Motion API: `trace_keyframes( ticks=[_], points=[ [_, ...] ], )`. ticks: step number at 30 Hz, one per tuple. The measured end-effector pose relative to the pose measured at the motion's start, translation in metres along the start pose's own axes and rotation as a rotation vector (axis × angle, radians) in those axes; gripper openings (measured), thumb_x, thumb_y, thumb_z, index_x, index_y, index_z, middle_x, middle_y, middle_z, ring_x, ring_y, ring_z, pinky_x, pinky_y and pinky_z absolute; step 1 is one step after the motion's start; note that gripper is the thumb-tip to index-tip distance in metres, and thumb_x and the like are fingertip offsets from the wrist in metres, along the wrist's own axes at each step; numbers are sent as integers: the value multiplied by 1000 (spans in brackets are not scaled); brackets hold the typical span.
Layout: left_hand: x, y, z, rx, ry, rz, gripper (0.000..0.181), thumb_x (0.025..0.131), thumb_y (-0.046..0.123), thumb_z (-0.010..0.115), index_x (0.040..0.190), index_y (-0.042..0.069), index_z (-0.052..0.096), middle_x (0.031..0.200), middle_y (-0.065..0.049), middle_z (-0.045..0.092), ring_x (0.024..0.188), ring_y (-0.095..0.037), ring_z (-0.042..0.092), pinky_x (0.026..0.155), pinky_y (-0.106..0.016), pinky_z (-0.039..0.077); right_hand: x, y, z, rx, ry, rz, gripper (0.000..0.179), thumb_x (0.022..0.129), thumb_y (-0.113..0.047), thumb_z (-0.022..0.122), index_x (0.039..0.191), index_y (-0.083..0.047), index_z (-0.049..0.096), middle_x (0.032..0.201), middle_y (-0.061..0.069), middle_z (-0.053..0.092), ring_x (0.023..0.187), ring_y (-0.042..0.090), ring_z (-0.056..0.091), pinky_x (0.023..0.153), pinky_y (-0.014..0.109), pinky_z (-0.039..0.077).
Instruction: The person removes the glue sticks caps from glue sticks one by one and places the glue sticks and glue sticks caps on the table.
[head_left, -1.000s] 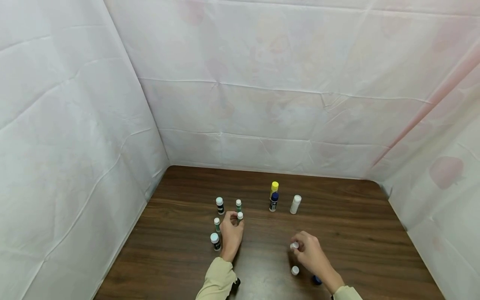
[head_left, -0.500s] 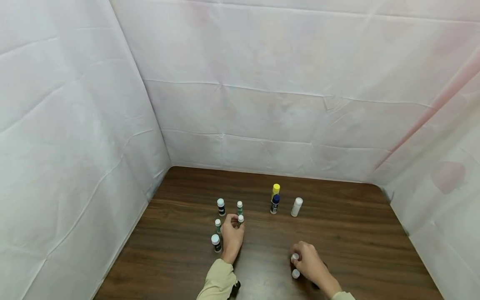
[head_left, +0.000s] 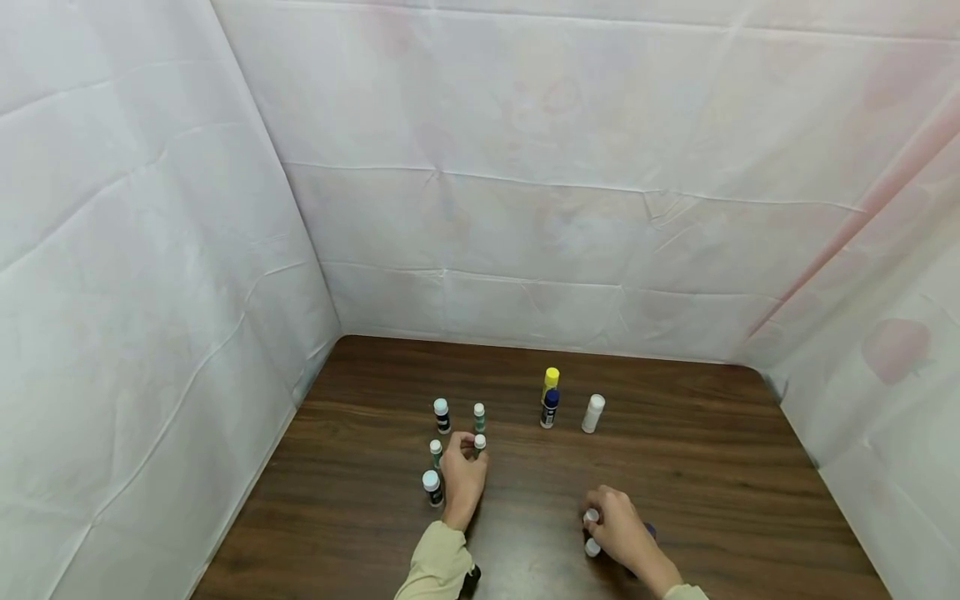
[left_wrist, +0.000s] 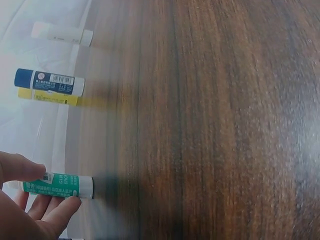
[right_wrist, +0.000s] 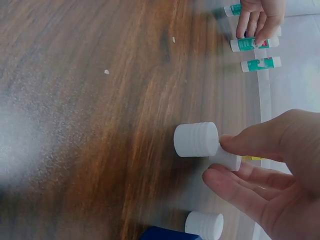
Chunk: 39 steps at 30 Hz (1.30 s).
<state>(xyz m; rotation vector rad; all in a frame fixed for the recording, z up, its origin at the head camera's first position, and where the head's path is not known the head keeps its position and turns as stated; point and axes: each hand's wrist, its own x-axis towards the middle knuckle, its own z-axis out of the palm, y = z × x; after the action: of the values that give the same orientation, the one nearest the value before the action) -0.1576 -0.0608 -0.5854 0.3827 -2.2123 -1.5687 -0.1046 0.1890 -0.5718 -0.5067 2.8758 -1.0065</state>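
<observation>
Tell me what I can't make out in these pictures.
Held green glue stick: lower part behind the left hand, head view.
Pinched white piece: partly covered by the right hand's fingers, right wrist view.
Dark blue piece: cut off by the bottom edge, right wrist view.
White stick: print too small and faint, left wrist view.

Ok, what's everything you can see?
Green sticks: three, green and white, left
Dark-labelled bottles: two, white-capped, left
Yellow stick: one, yellow, middle back
Blue stick: one, dark blue, middle back
White stick: one, white, right of blue
Small white pieces: three, white, front right
Blue piece: at least one, blue, front right
Table: one, brown, underneath
Specks: two, white, on table
Cloth walls: three, whitish, around table
Black item: one, black, left wrist
Sleeves: two, khaki, near edge
Left hand: one, bare, left
Right hand: one, bare, front right
</observation>
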Motion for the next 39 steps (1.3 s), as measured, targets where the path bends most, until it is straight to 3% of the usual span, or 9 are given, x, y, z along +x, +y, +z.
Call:
trace_keyframes(
  ticks=[6,14,19,24,30,34,39],
  points=[
    [0,-2,0,-4,4,-25,26,70,-9,71,87,6,60,84,-9,65,83,-24,64,75,-41,53,-1,1,1,41,-45,31,15,73,7,70,79,-6,66,78,1,56,66,9,51,54,20,45],
    [-1,-1,-2,-31,-4,-2,26,70,-11,69,88,5,59,84,-8,64,81,-24,64,69,-40,53,-2,0,2,27,-62,37,15,73,7,70,78,-7,66,79,1,57,69,14,53,56,23,46],
    [-1,5,-4,-58,8,66,27,71,-12,68,93,1,61,89,-11,64,84,-25,65,72,-40,54,-3,0,2,40,-61,15,15,73,7,70,79,-6,66,79,1,58,69,12,55,57,23,47],
    [-2,18,-7,-106,-8,135,30,72,-12,65,98,2,60,99,-15,63,99,-29,63,84,-42,52,-5,-3,-1,34,-37,25,15,74,7,70,80,-7,66,77,0,56,66,7,52,55,20,45],
    [-2,36,-8,-157,-32,191,31,72,-9,68,97,8,60,101,-13,62,101,-30,62,86,-44,50,-7,-11,-8,30,72,85,18,71,4,74,83,-6,66,81,2,59,65,10,54,54,20,45],
    [-2,42,-6,-175,-52,219,30,73,-7,70,98,8,61,100,-10,61,99,-32,60,86,-41,51,-9,-16,-12,125,186,116,28,68,7,76,91,-5,66,88,8,63,65,8,58,57,21,49],
    [0,46,-2,-192,-86,230,30,74,-5,71,99,9,62,103,-6,61,99,-32,59,84,-39,52,-12,-22,-14,166,350,64,37,64,9,79,92,-9,66,89,4,64,64,4,58,58,24,49]
  ],
)
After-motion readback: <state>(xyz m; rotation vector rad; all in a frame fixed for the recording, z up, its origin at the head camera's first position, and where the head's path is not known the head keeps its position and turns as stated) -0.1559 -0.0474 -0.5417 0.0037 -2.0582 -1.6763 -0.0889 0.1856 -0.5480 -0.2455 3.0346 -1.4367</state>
